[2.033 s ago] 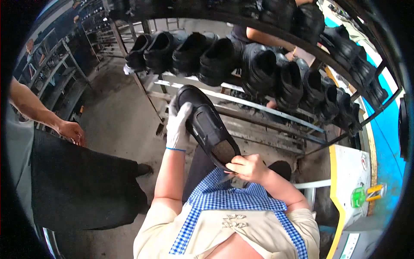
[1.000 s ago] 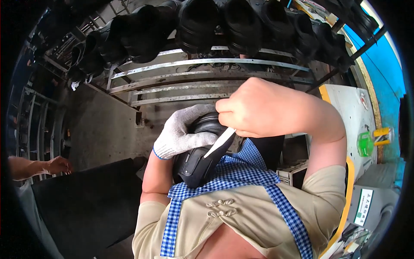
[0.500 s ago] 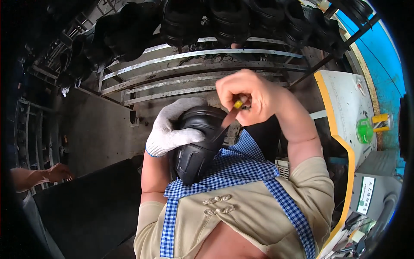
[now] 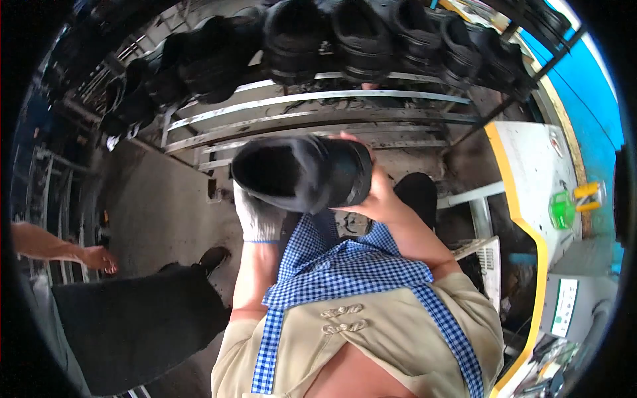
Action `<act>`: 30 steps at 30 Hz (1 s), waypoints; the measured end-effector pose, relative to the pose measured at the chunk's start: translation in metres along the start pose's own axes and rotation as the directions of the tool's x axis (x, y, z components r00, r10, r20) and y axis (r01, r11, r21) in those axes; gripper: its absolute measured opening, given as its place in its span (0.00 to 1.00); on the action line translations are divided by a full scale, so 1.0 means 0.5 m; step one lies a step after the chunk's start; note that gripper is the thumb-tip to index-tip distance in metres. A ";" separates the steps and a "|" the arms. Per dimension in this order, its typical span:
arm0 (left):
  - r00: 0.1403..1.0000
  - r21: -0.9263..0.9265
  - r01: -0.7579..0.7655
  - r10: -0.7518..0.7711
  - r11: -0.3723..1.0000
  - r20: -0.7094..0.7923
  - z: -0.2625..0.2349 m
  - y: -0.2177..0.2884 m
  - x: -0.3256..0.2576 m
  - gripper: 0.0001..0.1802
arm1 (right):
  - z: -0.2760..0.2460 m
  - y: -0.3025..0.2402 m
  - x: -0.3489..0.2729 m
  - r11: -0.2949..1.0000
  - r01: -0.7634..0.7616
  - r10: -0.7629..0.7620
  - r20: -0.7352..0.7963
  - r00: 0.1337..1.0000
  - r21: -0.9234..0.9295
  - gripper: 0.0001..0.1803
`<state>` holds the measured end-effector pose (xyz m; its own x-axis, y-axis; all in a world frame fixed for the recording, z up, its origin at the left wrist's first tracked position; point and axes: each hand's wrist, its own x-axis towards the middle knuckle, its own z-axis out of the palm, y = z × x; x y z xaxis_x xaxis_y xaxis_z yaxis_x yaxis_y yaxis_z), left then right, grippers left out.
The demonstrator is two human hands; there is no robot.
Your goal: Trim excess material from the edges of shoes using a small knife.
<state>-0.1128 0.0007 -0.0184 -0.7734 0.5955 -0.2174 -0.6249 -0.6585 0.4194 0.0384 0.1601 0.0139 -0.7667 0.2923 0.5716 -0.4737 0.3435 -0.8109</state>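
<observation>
A black shoe (image 4: 308, 172) is held above my lap, its dark opening turned up on the left side. My left hand (image 4: 260, 219), in a white knitted glove with a blue cuff edge, supports it from beneath the opening end; its fingers are hidden by the shoe. Bare, my right hand (image 4: 376, 189) wraps round the other end, thumb on the near side and fingertips showing at the far edge. The yellow-banded blade seen earlier in this hand does not show now.
A metal rack (image 4: 312, 99) stands ahead, with several black shoes (image 4: 361, 40) along its top. At right is a white table (image 4: 531, 159) with a yellow edge, holding a green container (image 4: 562, 210). Another person's hand (image 4: 99, 259) is at left, near a dark cloth-like surface (image 4: 133, 325).
The shoe has been turned from upright, sole edge toward me, to lying sideways with its opening up. My right hand has come down from above it onto the shoe; the blade has left view.
</observation>
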 end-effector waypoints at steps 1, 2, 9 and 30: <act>0.992 -0.069 0.112 -0.115 0.991 -0.041 0.021 -0.023 -0.026 0.23 | 0.010 -0.003 0.009 0.998 0.020 -0.018 -0.039 0.999 0.058 0.56; 0.989 -0.013 0.125 -0.126 0.992 -0.072 -0.002 -0.044 -0.040 0.23 | 0.018 0.003 0.010 0.999 0.024 -0.022 -0.052 0.998 0.046 0.56; 0.995 0.404 0.039 0.000 0.914 -0.096 -0.078 -0.071 -0.073 0.24 | 0.001 0.024 0.002 0.892 -0.259 0.328 -0.138 0.934 0.371 0.57; 0.925 0.626 -0.109 -0.151 0.772 0.348 0.141 0.007 -0.144 0.21 | -0.059 -0.092 0.076 0.860 0.300 -0.249 0.174 0.953 -0.413 0.23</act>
<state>-0.0519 -0.0119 0.0608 -0.5844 0.8104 0.0418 -0.3311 -0.2851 0.8995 0.0438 0.1816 0.0763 -0.6878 0.0374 0.7249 -0.4589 0.7514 -0.4741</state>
